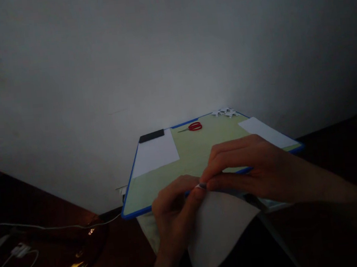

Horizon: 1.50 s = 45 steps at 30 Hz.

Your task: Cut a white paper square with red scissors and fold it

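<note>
A white sheet of paper (222, 231) hangs in front of me below the near edge of the table, its lower edge curved. My left hand (175, 206) is closed on the top of the sheet, thumb and fingers pinching it. From the right, my right hand (249, 168) reaches across, and its thumb and fingertips pinch the same spot. A small bit of paper, perhaps folded or rolled, shows at the meeting fingertips, too dim to make out fully. Beyond the hands, red-handled scissors (195, 126) lie on the pale green tabletop (195, 146).
At the table's left, white paper (155, 155) lies with a dark flat rectangular object (151, 136) on its far edge. More paper (267, 132) lies right. Several folded white pieces (226, 112) sit at the far right corner. A wall backs the table; cables (21, 250) run at left.
</note>
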Tool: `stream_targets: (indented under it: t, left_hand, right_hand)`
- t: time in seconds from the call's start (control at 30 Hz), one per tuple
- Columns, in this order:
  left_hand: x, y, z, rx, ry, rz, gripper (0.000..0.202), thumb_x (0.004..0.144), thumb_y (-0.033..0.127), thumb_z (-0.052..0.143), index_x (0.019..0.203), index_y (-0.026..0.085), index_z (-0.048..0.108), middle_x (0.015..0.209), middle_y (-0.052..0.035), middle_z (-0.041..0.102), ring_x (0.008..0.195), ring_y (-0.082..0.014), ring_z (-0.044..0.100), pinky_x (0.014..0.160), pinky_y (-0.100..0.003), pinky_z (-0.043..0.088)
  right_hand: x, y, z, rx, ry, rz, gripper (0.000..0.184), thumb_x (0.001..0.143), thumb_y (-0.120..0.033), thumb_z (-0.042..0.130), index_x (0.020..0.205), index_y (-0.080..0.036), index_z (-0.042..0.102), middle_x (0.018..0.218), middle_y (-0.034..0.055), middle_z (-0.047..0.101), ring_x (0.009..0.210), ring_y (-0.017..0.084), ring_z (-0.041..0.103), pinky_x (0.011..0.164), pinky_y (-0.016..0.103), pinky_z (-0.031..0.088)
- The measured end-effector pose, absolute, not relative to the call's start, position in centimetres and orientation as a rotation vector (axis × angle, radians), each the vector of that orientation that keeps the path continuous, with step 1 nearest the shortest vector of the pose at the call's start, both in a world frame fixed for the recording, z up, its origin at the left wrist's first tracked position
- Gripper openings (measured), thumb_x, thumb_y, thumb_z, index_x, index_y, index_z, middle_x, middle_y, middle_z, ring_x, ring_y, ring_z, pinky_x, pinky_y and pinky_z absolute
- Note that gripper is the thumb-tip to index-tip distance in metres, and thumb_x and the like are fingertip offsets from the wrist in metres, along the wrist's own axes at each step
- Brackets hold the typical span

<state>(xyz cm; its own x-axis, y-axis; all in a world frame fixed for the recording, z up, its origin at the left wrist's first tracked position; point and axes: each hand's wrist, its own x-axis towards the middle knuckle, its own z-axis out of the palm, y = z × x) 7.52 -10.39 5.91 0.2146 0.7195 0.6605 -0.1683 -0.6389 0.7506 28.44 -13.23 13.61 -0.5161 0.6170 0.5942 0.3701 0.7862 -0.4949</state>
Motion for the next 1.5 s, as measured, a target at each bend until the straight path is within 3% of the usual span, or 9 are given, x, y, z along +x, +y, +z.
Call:
stream_targets:
  t: [0.33, 0.67, 0.87, 1.17, 1.33, 1.5]
  left_hand:
    - [7.5, -10.6, 5.8, 1.688, 0.608, 1.609, 0.006, 0.091, 0.03, 0.083, 0.087, 0.027, 0.084, 0.079, 0.0, 0.081, 0.072, -0.0151, 0.074, 0.068, -0.025, 0.06]
    - [7.4, -10.8, 5.4, 1.703, 0.539, 1.705, 0.012, 0.091, 0.019, 0.082, 0.098, 0.029, 0.083, 0.089, 0.0013, 0.082, 0.08, -0.0141, 0.075, 0.073, -0.024, 0.061]
    - [7.2, -11.1, 5.7, 1.758, 0.529, 1.76, 0.007, 0.097, 0.026, 0.076, 0.098, 0.028, 0.082, 0.085, 0.0008, 0.08, 0.078, -0.0146, 0.074, 0.072, -0.027, 0.061]
    - [7.1, -11.2, 6.6, 1.768, 0.491, 1.762, 0.007, 0.096, 0.027, 0.077, 0.098, 0.029, 0.083, 0.082, 0.0018, 0.078, 0.075, -0.0141, 0.071, 0.07, -0.027, 0.058]
    - [6.6, -10.7, 6.8, 1.834, 0.433, 1.738, 0.013, 0.096, 0.017, 0.076, 0.103, 0.026, 0.083, 0.082, -0.0001, 0.077, 0.077, -0.0149, 0.069, 0.071, -0.03, 0.056]
    - [6.2, -10.2, 6.8, 1.922, 0.386, 1.749, 0.011, 0.094, 0.018, 0.077, 0.101, 0.026, 0.082, 0.08, -0.0008, 0.077, 0.07, -0.016, 0.068, 0.068, -0.034, 0.055]
  right_hand:
    - [28.1, -13.3, 13.7, -0.706, -2.183, 0.347, 0.01, 0.103, -0.023, 0.069, 0.106, -0.021, 0.079, 0.096, 0.0009, 0.079, 0.086, 0.013, 0.073, 0.078, 0.024, 0.054]
    - [27.3, -13.7, 13.5, -0.706, -2.176, 0.075, 0.014, 0.105, -0.022, 0.064, 0.102, -0.02, 0.078, 0.092, 0.0033, 0.076, 0.084, 0.016, 0.071, 0.076, 0.027, 0.056]
    - [27.3, -13.9, 13.7, -0.682, -2.18, 0.053, 0.014, 0.105, -0.023, 0.066, 0.107, -0.02, 0.08, 0.092, 0.0028, 0.077, 0.083, 0.014, 0.072, 0.075, 0.025, 0.056]
    - [27.3, -14.0, 13.4, -0.696, -2.158, 0.034, 0.017, 0.104, -0.025, 0.067, 0.112, -0.027, 0.082, 0.091, 0.0009, 0.079, 0.082, 0.015, 0.073, 0.075, 0.027, 0.058]
    - [27.1, -14.0, 13.3, -0.698, -2.145, 0.022, 0.016, 0.104, -0.025, 0.068, 0.113, -0.022, 0.081, 0.091, 0.002, 0.08, 0.084, 0.015, 0.073, 0.076, 0.027, 0.057]
    - [27.1, -14.2, 13.4, -0.708, -2.157, -0.014, 0.012, 0.103, -0.022, 0.07, 0.109, -0.021, 0.08, 0.088, -0.0008, 0.078, 0.085, 0.013, 0.072, 0.081, 0.023, 0.056]
